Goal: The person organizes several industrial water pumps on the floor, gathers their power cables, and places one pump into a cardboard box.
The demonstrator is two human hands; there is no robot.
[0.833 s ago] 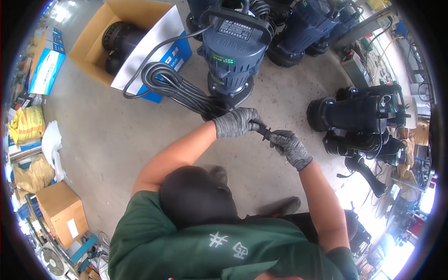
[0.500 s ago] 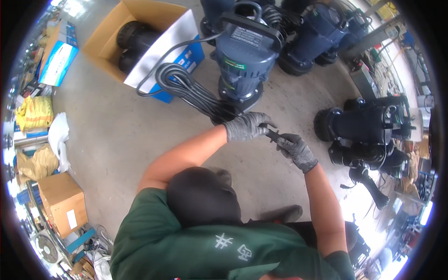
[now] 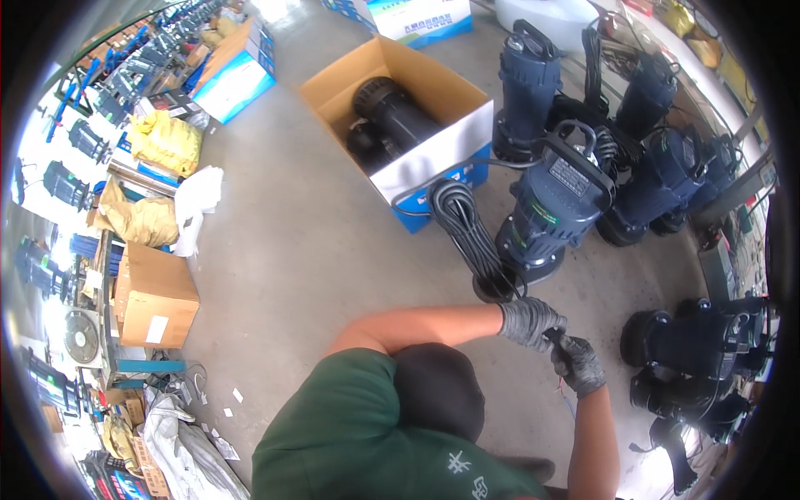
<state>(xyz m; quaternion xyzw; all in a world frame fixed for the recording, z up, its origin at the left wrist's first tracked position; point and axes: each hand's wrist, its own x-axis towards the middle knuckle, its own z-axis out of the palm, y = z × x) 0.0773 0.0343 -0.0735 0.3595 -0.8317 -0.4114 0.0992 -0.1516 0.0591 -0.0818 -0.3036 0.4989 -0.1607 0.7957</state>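
Observation:
My left hand (image 3: 532,322), in a grey work glove, is closed around the black end part of a power cable. Beside it, on the near right, my gloved right hand (image 3: 578,364) is closed on the same part; the fingers hide most of it. Thin coloured wires (image 3: 568,398) hang just below my right hand. The cable's bundled loops (image 3: 462,225) lean against a dark blue submersible pump (image 3: 546,208), which stands upright on the floor just beyond my hands. From the pump's top, the cable arcs left to the bundle.
Behind the pump on the left, an open cardboard box (image 3: 392,179) holds another dark pump (image 3: 396,117). Several pumps (image 3: 662,179) stand at the far right, and more (image 3: 687,343) lie at the right. A brown carton (image 3: 158,296) and yellow sacks (image 3: 167,143) line the left side.
The view has shifted, so the box, pumps and my hands appear farther right and lower. My hands have come closer together on the cable end, and thin wires now show below my right hand.

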